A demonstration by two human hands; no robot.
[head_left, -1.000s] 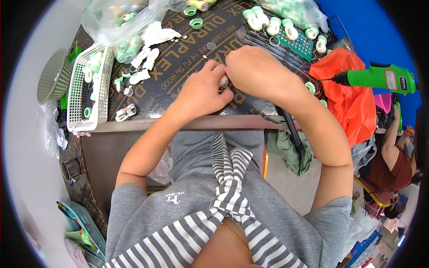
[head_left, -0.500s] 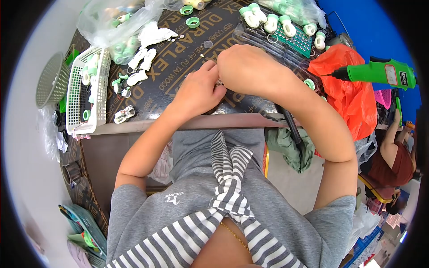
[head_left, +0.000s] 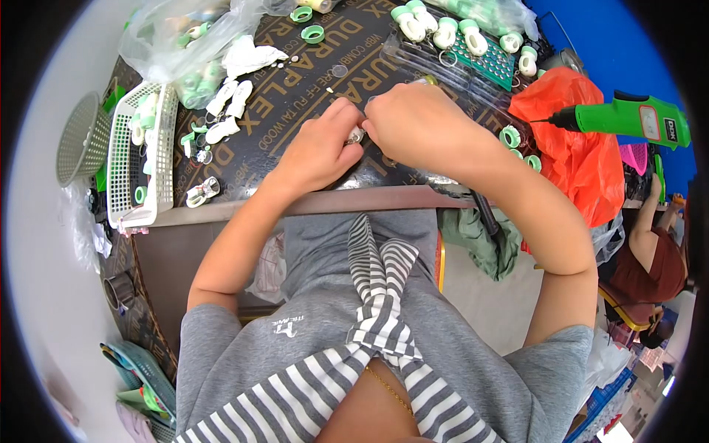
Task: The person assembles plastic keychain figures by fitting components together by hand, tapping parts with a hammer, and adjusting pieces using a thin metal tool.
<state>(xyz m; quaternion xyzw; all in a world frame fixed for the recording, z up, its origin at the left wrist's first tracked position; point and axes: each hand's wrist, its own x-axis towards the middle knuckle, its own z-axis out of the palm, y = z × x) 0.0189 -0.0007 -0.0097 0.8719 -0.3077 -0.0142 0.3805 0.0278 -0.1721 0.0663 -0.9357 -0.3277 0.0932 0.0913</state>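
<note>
My left hand (head_left: 319, 148) rests over the front of the dark worktable (head_left: 295, 88), its fingers closed on a small silvery-white part (head_left: 356, 135). Close beside it, my right hand (head_left: 413, 122) is curled shut, knuckles up. Its fingertips are hidden beneath it, so what it grips does not show. A yellowish object (head_left: 427, 79) peeks out behind the right knuckles; I cannot tell whether it is held. Left of my left hand lies a small white-and-clear piece (head_left: 203, 192), with white oval shells (head_left: 223, 131) farther back.
A white basket (head_left: 166, 159) of green-and-white pieces stands at the left. Several green-and-white keychain-like units (head_left: 445, 33) sit near a green tray (head_left: 484, 60) at the back. An orange-red bag (head_left: 569, 148) and a green electric screwdriver (head_left: 620, 120) are on the right. Another person (head_left: 653, 266) sits far right.
My right hand has shifted right and slightly down, opening a small gap from my left hand. The silvery part in my left fingers now shows more, as does the yellowish object.
</note>
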